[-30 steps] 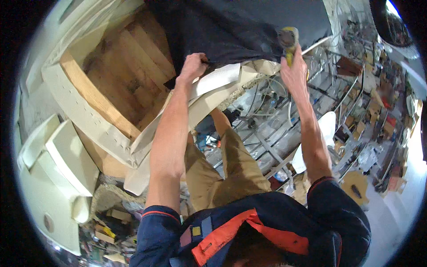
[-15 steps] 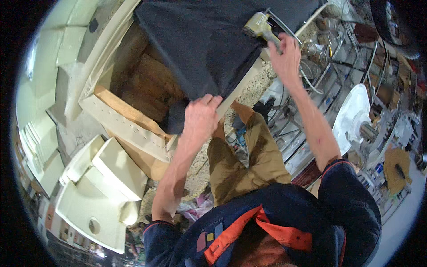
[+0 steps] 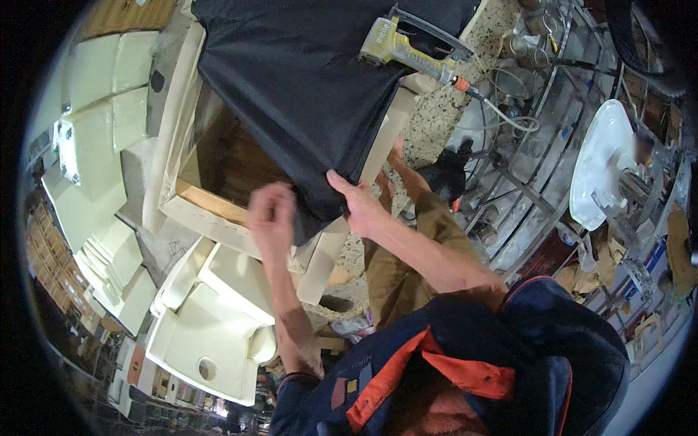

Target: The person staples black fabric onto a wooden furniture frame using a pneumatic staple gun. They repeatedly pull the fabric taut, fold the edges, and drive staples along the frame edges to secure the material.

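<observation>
Black fabric (image 3: 291, 80) is spread over an upturned wooden furniture frame (image 3: 211, 200) edged in cream upholstery. Its near corner hangs down between my hands. My right hand (image 3: 365, 209) grips the fabric's edge at the near right rail, thumb on top and the other fingers underneath. Beside the fabric's left edge, over the frame's opening, is my left hand (image 3: 272, 214), its fingers bent and smeared by motion; whether it holds any fabric I cannot make out. A yellow-and-grey air staple gun (image 3: 407, 54) lies on the fabric at the far right, touched by neither hand.
An air hose (image 3: 502, 116) runs right from the staple gun, beside a metal rack (image 3: 538, 189). A white round-based stand (image 3: 600, 167) is farther right. Cream upholstered pieces (image 3: 211, 341) lie at the lower left, with more pale cushions (image 3: 94, 189) beyond.
My right hand has let go of the staple gun, now lying on the fabric, and come down to the fabric's corner. My left hand has shifted left off that edge.
</observation>
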A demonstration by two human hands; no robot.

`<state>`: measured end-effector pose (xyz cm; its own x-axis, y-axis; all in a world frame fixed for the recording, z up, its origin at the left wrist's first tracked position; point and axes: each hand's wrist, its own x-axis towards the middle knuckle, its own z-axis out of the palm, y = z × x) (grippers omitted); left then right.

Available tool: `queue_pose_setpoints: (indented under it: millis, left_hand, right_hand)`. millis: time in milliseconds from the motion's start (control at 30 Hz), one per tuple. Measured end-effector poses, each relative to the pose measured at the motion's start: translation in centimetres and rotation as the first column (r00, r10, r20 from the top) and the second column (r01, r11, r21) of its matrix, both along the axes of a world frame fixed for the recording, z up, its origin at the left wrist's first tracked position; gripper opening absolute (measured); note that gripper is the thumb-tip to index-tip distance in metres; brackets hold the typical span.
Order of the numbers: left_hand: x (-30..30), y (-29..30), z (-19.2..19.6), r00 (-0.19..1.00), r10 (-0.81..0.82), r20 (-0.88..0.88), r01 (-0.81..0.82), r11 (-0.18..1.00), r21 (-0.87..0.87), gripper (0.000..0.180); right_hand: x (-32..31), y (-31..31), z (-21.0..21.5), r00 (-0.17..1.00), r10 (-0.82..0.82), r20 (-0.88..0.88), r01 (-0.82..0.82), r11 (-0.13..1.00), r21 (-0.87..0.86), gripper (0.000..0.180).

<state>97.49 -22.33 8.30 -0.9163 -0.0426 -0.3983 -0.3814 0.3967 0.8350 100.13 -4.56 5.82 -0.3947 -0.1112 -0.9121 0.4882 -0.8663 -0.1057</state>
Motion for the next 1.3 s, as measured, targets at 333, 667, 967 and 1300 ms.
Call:
queue_pose_setpoints:
  millis: [333, 667, 967, 1300]
  left_hand:
    - [-1.0, -5.3, -10.6, 0.846, 0.126, 0.518, -0.452, 0.685, 0.572, 0.058]
    - [2.2, -18.2, -4.0, 0.777, 0.406, 0.481, -0.628, 0.445, 0.639, 0.048]
    - [2.6, -32.9, -3.3, 0.82, 0.002, 0.573, -0.273, 0.88, 0.388, 0.032]
    - [1.5, -26.5, -0.5, 0.994, -0.078, 0.074, 0.107, 0.818, -0.565, 0.031]
  right_hand:
    - [-1.6, 1.4, 4.3, 0.989, -0.131, -0.071, 0.102, 0.943, -0.316, 0.045]
    - [0.8, -2.2, 0.6, 0.99, 0.11, -0.087, -0.074, 0.939, 0.336, 0.047]
    - [3.6, -13.8, 0.2, 0.976, 0.194, 0.103, -0.215, 0.741, 0.636, 0.058]
    - [8.3, -18.1, -5.9, 0.997, -0.068, 0.021, 0.047, 0.854, 0.518, 0.027]
